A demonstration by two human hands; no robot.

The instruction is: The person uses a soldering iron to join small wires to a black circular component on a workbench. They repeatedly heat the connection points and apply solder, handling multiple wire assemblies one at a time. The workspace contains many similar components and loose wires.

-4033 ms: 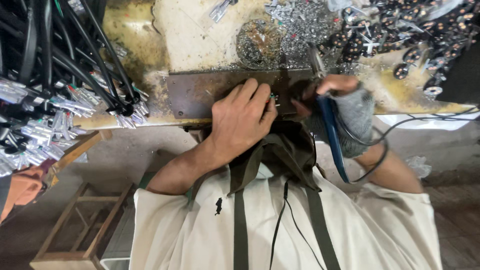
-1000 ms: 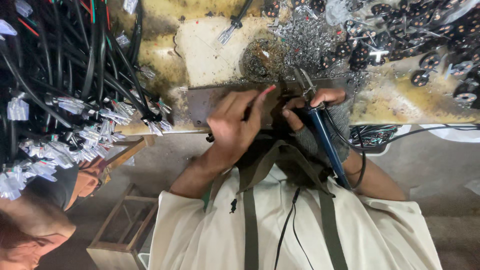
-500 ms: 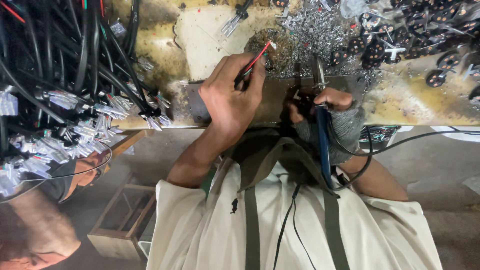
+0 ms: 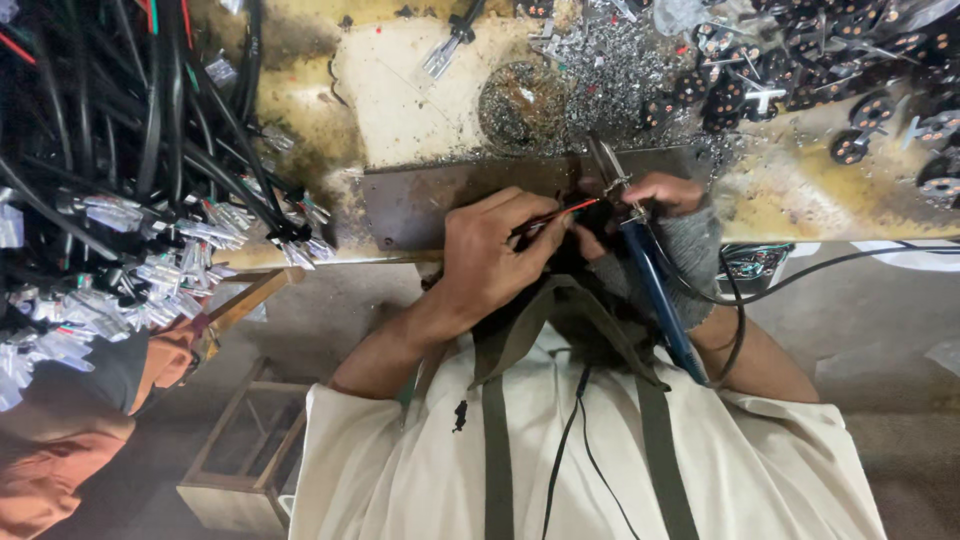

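Head view: at the workbench's near edge, over the dark metal plate, the left hand pinches thin red and black wires, presenting their ends to the blue-handled soldering iron gripped in the grey-gloved right hand.

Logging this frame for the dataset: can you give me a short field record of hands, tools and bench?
left hand: pinches thin red wire over dark metal plate
right hand: grey fingerless glove, grips blue-handled soldering iron, tip by the wire
bench: stained, metal scraps, round black parts at right
left side: black cable bundle with metal-tipped ends
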